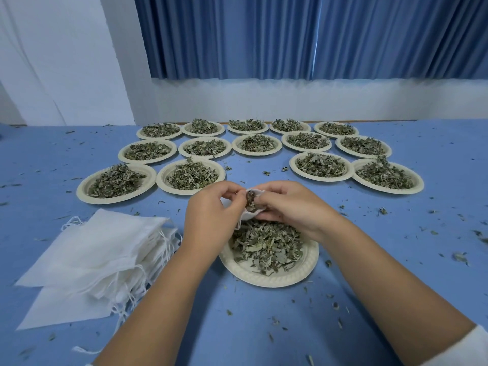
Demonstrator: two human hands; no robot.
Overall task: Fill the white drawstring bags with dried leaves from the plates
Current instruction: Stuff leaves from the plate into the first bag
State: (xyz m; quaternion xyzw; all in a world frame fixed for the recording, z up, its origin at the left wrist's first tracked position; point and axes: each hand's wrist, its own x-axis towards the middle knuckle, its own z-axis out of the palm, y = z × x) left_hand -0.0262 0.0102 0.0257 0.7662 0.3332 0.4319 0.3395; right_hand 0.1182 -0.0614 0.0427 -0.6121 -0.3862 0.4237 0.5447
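A small white drawstring bag [249, 214] hangs just above the nearest cream paper plate [298, 274], which holds a heap of dried green leaves [266, 244]. My left hand [211, 210] pinches the bag's left rim and keeps its mouth spread. My right hand [287, 203] grips the right rim, its fingertips at the opening, where dark leaf bits show inside. Most of the bag is hidden between my hands.
A pile of flat white drawstring bags [92, 260] lies at the left on the blue table [396, 260]. Several leaf-filled plates stand in rows beyond my hands, the closest being a plate [190, 176] just behind them. Leaf crumbs are scattered about.
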